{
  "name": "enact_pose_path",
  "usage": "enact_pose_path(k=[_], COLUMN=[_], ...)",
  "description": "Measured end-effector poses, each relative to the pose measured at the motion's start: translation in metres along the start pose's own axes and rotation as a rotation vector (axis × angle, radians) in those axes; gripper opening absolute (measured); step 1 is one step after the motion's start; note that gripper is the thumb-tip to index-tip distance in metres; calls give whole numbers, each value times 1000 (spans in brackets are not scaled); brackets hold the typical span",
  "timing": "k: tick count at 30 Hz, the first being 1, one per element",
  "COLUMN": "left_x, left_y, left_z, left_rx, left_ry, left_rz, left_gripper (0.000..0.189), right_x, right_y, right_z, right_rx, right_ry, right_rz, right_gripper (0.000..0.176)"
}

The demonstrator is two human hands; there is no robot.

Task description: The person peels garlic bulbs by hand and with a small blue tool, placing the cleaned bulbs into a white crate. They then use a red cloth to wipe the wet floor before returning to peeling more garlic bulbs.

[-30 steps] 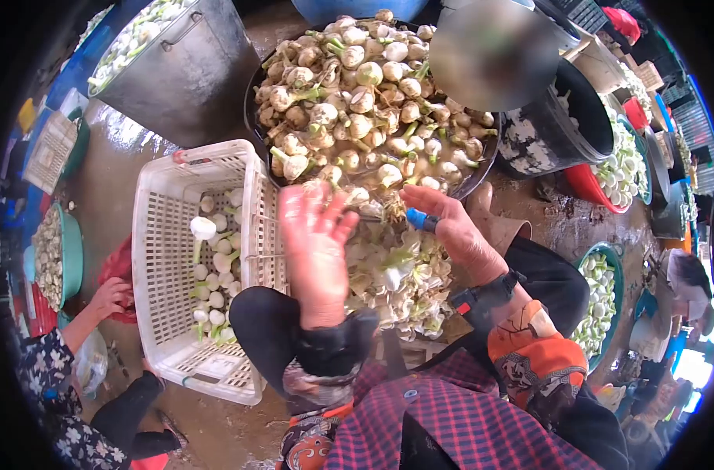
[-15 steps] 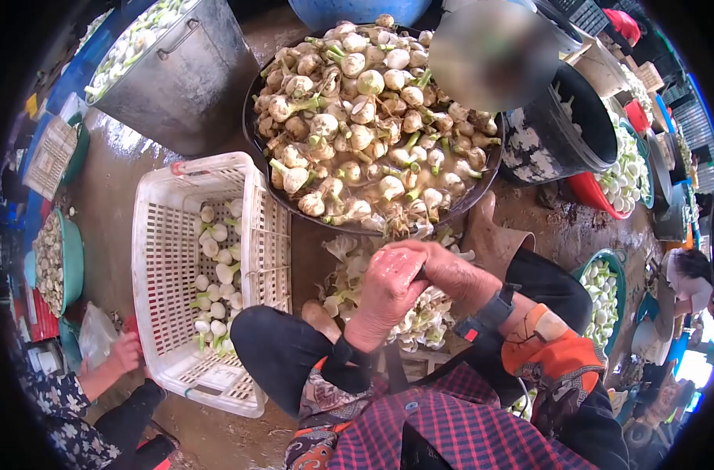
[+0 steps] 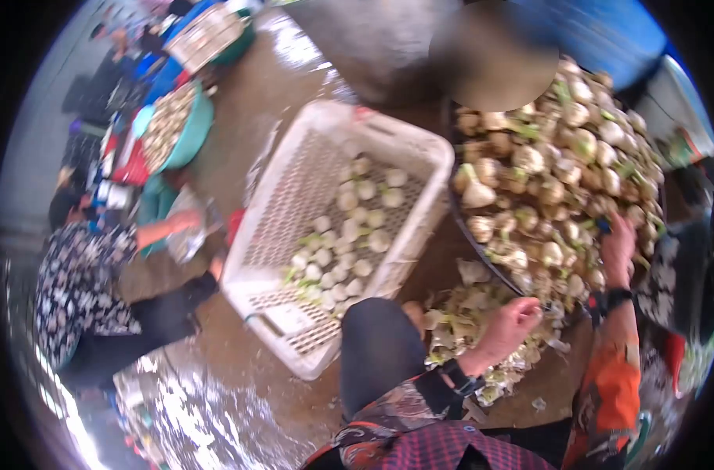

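My right hand (image 3: 618, 249) reaches into a wide dark tub (image 3: 482, 252) heaped with muddy garlic bulbs (image 3: 545, 184). Its fingers are bent among the bulbs, and a small blue thing (image 3: 603, 225) shows beside them; what it grips is hidden. Just outside the tub's near rim, my left hand (image 3: 507, 335) hovers over a pile of garlic peelings (image 3: 490, 372). Its fingers are curled in, and blur hides whether anything is between them. Left of the tub, a white plastic crate (image 3: 267, 227) holds cleaned, pale garlic bulbs (image 3: 345, 251).
A person in a flowered top (image 3: 86, 274) sits at the left, one hand near a clear plastic bag (image 3: 186, 243). Behind are a teal basin (image 3: 196, 129) of bulbs and a pale crate (image 3: 204, 35). A grey bin (image 3: 365, 47) and blue barrel (image 3: 607, 39) stand beyond the tub.
The view has swung left. My hands, pressed together before, have come apart: the right has moved into the garlic tub, and the left is over the peelings.
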State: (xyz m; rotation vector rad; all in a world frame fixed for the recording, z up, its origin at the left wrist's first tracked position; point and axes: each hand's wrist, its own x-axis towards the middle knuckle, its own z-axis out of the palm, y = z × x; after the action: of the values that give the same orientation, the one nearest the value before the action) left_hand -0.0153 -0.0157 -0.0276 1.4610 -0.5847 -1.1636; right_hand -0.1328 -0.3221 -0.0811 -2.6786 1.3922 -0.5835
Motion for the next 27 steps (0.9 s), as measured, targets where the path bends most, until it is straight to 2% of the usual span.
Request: enact_pose_path(k=[2,4,7,8,9,10,11,12,13,14,15,16,18,20,24,25,27], left_x=[1,1,-4,-3,-1,1,-4,-7,-5,-4,-10,-13,-19,-27,-27,-27,-27], left_y=[10,2,25,24,17,14,18,22,15,22,24,30,33,39,41,43,43], left_z=[-3,6,8,3,-1,2,-1,-6,-5,-9,-6,-6,-9,-12,-15,-18,-21], left_rx=[44,-146,-60,-48,-41,-45,99,135,165,267,289,426,392,267,4,-46,-164], left_ry=[-16,63,204,190,167,127,235,186,263,298,272,320,302,231,42,1,-73], left_rz=[0,217,276,327,375,423,488,393,550,724,610,643,655,600,519,512,408], left_gripper=[36,48,60,60,60,60,53,49,47,48,50,55,59,58,51,47,45], right_x=[-18,-40,-84,-99,-109,-120,-128,-140,-137,-137,-136,-136,-143,-145,-151,-152,-154], right_y=[19,-5,-91,-110,-126,-148,-162,-142,-184,-190,-200,-211,-220,-220,-211,-213,-208], right_z=[-1,-35,-79,-77,-78,-83,-83,-71,-98,-105,-111,-113,-101,-112,-137,-141,-146], right_rx=[429,906,1531,1563,1626,1473,1575,1579,1573,1584,1290,1007,1380,1623,1765,1756,1752], right_ry=[-127,-264,-341,-356,-432,-435,-306,-305,-140,-240,-191,-155,24,-16,-97,-47,-81], right_rz=[207,397,251,479,661,663,726,637,595,572,549,530,624,704,506,506,516], right_gripper=[34,39,44,46,40,36,33,32,33,31,29,27,18,14,22,24,24])
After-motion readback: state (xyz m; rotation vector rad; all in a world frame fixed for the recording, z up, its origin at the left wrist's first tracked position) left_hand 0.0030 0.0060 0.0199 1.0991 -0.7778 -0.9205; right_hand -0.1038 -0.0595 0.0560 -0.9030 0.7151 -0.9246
